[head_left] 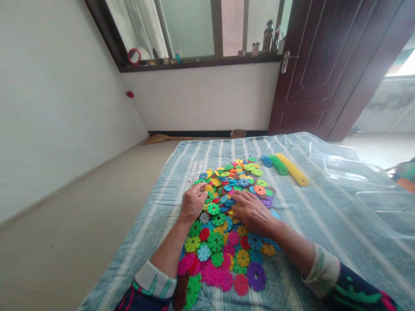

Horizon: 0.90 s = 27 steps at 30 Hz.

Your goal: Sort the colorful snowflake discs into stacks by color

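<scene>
A spread heap of colourful notched plastic discs, flower-shaped building pieces (215, 241), covers the middle of the bed-like surface. My left hand (193, 202) is at the heap's left edge, its thumb and fingers drawn together in a pinch; whatever is between them is hidden. Over the right side of the heap lies my right hand (251, 211), fingers reaching left and down onto blue and yellow discs, with no piece seen held. Beyond the heap, sorted discs lie in rows: a short blue row (266, 161), a green row (279, 165) and a longer yellow row (292, 169).
Clear plastic containers (358, 172) stand along the right side of the striped cloth (155, 211). A broom (158, 138) and a small cardboard box (238, 133) lie on the floor by the far wall. A dark red door (319, 65) is at the back right.
</scene>
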Tool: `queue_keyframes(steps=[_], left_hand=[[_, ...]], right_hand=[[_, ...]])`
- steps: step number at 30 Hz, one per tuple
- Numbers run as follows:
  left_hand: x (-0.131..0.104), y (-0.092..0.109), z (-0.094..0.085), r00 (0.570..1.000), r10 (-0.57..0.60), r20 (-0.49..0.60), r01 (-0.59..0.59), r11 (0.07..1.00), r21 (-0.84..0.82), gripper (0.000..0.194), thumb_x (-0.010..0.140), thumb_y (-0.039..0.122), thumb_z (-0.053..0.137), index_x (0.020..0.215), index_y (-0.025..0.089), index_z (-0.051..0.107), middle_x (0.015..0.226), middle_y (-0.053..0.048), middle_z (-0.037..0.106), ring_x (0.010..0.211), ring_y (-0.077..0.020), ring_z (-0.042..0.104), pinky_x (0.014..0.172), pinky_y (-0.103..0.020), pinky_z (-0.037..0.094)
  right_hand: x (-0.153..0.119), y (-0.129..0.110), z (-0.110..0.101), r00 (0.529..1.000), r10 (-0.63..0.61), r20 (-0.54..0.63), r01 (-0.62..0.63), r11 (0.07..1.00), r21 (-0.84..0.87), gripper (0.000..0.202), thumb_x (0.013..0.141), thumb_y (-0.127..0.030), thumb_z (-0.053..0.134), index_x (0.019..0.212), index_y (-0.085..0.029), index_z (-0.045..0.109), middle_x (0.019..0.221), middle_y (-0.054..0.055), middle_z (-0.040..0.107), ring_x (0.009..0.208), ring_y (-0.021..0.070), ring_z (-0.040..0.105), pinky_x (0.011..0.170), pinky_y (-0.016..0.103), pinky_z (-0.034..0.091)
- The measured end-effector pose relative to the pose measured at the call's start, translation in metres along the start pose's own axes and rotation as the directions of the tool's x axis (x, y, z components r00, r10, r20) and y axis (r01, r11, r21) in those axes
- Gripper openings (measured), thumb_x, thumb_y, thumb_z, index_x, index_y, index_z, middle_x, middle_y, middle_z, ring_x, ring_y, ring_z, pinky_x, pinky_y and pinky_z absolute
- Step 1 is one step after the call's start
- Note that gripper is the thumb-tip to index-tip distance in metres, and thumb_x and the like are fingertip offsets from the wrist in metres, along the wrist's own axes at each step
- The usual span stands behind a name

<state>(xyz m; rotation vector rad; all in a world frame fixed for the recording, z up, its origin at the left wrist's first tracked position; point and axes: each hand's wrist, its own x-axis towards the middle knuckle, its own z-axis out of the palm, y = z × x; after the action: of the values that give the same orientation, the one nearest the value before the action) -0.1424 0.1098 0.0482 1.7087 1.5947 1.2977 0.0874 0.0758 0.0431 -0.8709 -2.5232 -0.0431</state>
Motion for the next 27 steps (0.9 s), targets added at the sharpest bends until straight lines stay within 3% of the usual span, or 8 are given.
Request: queue_keyframes(steps=[4,7,9,12,16,18,21,27], left_hand=[[0.000,0.002,0.000,1.000,-0.005,-0.002,0.005,1.000,0.015,0.032,0.070,0.024,0.055,0.098,0.014,0.065,0.096,-0.008,0.073,0.089,-0.0208,0.069,0.083,-0.034,0.056],[0.000,0.003,0.000,1.000,-0.005,0.006,0.005,1.000,0.022,0.033,0.070,0.026,0.054,0.098,0.013,0.065,0.097,-0.009,0.073,0.089,-0.0214,0.069,0.084,-0.034,0.056],[0.001,0.002,-0.001,1.000,-0.004,0.012,0.004,0.999,0.043,0.036,0.070,0.029,0.054,0.100,0.013,0.064,0.099,-0.009,0.072,0.088,-0.0218,0.070,0.084,-0.034,0.056],[0.004,-0.001,-0.003,1.000,-0.007,0.007,0.007,0.997,0.082,0.040,0.068,0.034,0.055,0.101,0.014,0.064,0.100,-0.009,0.072,0.086,-0.0224,0.070,0.083,-0.034,0.056],[0.009,-0.004,-0.004,1.000,-0.001,0.020,-0.001,0.994,0.109,0.039,0.067,0.037,0.055,0.099,0.017,0.065,0.097,-0.007,0.074,0.088,-0.0226,0.070,0.084,-0.032,0.055],[0.010,-0.003,-0.004,1.000,0.006,0.017,-0.008,0.991,0.132,0.038,0.067,0.038,0.055,0.098,0.018,0.066,0.096,-0.006,0.074,0.086,-0.0228,0.070,0.083,-0.031,0.056],[0.010,0.000,-0.004,1.000,0.019,0.007,-0.020,0.985,0.170,0.035,0.067,0.038,0.055,0.095,0.020,0.066,0.094,-0.004,0.074,0.084,-0.0229,0.071,0.081,-0.031,0.056],[0.009,0.002,-0.005,1.000,0.013,0.009,-0.014,0.982,0.190,0.036,0.066,0.039,0.056,0.095,0.021,0.066,0.093,-0.004,0.075,0.084,-0.0230,0.071,0.081,-0.031,0.056]], right_hand=[[0.001,0.002,-0.005,0.978,0.082,-0.193,-0.036,0.973,0.227,0.021,0.091,-0.026,0.048,0.081,-0.019,0.065,0.109,0.009,0.064,0.111,0.0210,0.053,0.092,0.036,0.044],[0.001,0.015,-0.017,0.924,0.297,-0.242,-0.165,0.879,0.448,0.024,0.090,-0.030,0.050,0.076,-0.017,0.066,0.084,0.005,0.067,0.081,0.0145,0.060,0.075,0.026,0.048],[-0.001,0.034,-0.030,0.857,0.467,-0.217,-0.300,0.796,0.526,0.026,0.087,-0.033,0.051,0.072,-0.017,0.066,0.069,0.001,0.064,0.066,0.0124,0.058,0.063,0.023,0.045],[-0.016,0.075,-0.056,0.674,0.702,-0.230,-0.508,0.666,0.545,0.029,0.081,-0.037,0.052,0.070,-0.015,0.067,0.060,0.000,0.062,0.059,0.0125,0.057,0.056,0.022,0.042],[-0.055,0.128,-0.086,0.316,0.862,-0.397,-0.807,0.464,0.365,0.029,0.078,-0.038,0.052,0.078,-0.016,0.071,0.067,0.004,0.068,0.066,0.0173,0.061,0.062,0.025,0.043],[-0.074,0.145,-0.092,0.222,0.869,-0.442,-0.903,0.355,0.242,0.028,0.079,-0.037,0.052,0.081,-0.017,0.072,0.076,0.007,0.071,0.074,0.0204,0.063,0.066,0.027,0.043],[-0.091,0.155,-0.087,0.198,0.888,-0.416,-0.964,0.252,0.079,0.028,0.080,-0.035,0.050,0.085,-0.019,0.072,0.083,0.009,0.072,0.082,0.0232,0.064,0.069,0.029,0.042],[-0.083,0.146,-0.073,0.299,0.924,-0.237,-0.954,0.280,-0.110,0.026,0.081,-0.036,0.050,0.088,-0.021,0.070,0.091,0.007,0.070,0.082,0.0207,0.064,0.064,0.027,0.040]])
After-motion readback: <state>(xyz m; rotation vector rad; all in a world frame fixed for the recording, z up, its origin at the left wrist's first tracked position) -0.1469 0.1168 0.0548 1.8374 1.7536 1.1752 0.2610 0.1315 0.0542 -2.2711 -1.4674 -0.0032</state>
